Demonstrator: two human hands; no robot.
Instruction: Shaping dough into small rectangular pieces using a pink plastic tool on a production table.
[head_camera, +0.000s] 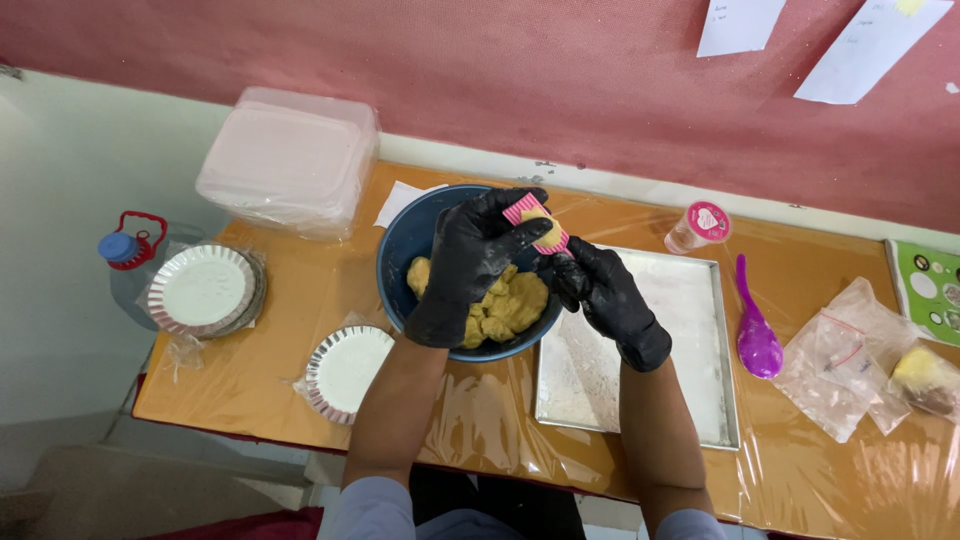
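I noted both gloved hands at frame centre over the blue bowl of yellow dough. Left hand and right hand each clamped the pink mould, pressing dough in, above the desk.

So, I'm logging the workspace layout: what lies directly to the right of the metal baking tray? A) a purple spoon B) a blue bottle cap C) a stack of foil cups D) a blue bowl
A: the purple spoon lies on the table just beyond the right rim of the metal baking tray.
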